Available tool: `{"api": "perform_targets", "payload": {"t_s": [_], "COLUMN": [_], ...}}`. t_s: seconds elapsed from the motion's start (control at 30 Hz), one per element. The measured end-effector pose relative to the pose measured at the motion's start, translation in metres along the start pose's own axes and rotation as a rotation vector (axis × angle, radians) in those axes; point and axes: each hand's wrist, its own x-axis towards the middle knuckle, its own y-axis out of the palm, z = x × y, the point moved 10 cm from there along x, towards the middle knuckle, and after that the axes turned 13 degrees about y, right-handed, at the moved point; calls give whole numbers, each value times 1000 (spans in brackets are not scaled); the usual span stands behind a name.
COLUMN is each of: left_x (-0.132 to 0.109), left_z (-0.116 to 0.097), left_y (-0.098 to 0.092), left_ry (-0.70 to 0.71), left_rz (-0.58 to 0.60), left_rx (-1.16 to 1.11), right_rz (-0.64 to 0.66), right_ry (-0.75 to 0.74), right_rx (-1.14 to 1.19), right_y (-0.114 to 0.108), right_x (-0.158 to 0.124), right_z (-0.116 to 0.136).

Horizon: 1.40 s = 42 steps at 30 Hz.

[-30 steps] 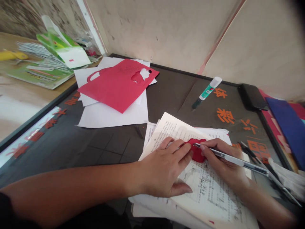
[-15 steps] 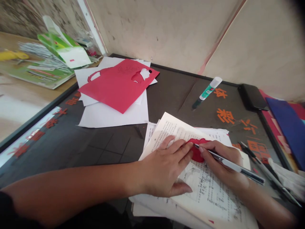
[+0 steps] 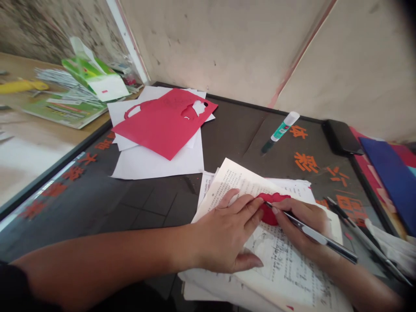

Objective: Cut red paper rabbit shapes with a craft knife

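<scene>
My left hand [image 3: 227, 232] lies flat with fingers stretched out, pressing a small red paper cutout [image 3: 272, 207] onto a stack of printed papers [image 3: 286, 268]. My right hand [image 3: 300, 223] is closed round a slim silver craft knife [image 3: 321, 237], its tip touching the cutout's left edge beside my left fingertips. Part of the cutout is hidden under both hands.
A dark cutting mat [image 3: 136, 203] bears orange cut characters [image 3: 306, 161]. A red sheet [image 3: 164, 121] lies on white sheets [image 3: 156, 160] at the back left. A glue stick [image 3: 280, 130], a black case [image 3: 341, 136], a blue folder [image 3: 390, 173], another pen [image 3: 367, 236] and a green box [image 3: 94, 76] surround them.
The view has dropped and shifted slightly. The knife's handle has swung lower and nearer my arm. Both hands stay on the red cutout.
</scene>
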Motion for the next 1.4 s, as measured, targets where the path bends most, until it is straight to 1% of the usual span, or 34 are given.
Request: {"api": "perform_targets", "payload": {"t_s": [0.03,0.07,0.17,0.2,0.23,0.27,0.33,0.4,0.43,0.5,0.6,0.67,0.7,0.73,0.77,0.83,0.87,0.9,0.93,0.97,1.0,1.07,1.13,1.23,1.33,1.4], "left_x": [0,1,1,1,1,1,1,1,1,1,2,3,3,3,2,-4,-8,-8,-5,2,11,28,36,35,27,24], "left_z": [0,0,1,1,1,2,1,2,2,4,6,10,12,17,23,42,51,58,62,63,63,63,67,80,94,98], "left_y": [-1,-2,-3,-4,-5,-5,-6,-6,-6,-7,-9,-12,-15,-21,-28,-42,-43,-40,-34,-27,-22,-15,-11,-4,-2,-2], "left_ry": [2,2,-6,-9,-12,-12,-11,-8,-6,3,5,-17,-44,-91,-163,-354,-448,-525,-573,-592,-592,-573,-567,-594,-616,-615], "left_rz": [-2,-5,0,-1,-5,-11,-22,-33,-42,-62,-75,-82,-106,-159,-244,-493,-626,-736,-813,-854,-869,-870,-885,-929,-998,-1036], "left_rx": [2,7,21,22,22,20,17,9,4,-8,-34,-81,-120,-169,-230,-401,-531,-683,-834,-973,-1068,-1164,-1212,-1286,-1324,-1339], "right_rz": [-17,-68,-322,-339,-306,-251,-169,-164,-160,-95,41,62,45,2,-62,-228,-303,-355,-379,-383,-384,-400,-431,-446,-394,-365], "right_ry": [17,49,199,234,230,194,79,-18,-38,-14,84,130,149,172,198,239,252,261,262,265,270,284,284,322,464,551], "right_rx": [2,2,19,32,18,-16,-109,-173,-176,-106,70,142,168,202,253,409,504,597,679,743,792,862,932,1025,1074,1076], "right_y": [-2,-7,-30,-31,-27,-22,-12,-11,-11,-8,2,4,2,-1,-6,-20,-26,-30,-31,-31,-31,-32,-34,-32,-22,-17], "right_x": [0,1,3,5,9,14,19,19,19,20,20,19,19,18,18,15,12,11,10,11,11,12,12,13,16,16], "right_z": [-3,-9,-35,-43,-45,-44,-34,-23,-20,-22,-34,-41,-43,-46,-49,-56,-59,-61,-62,-62,-62,-62,-62,-68,-84,-94]}}
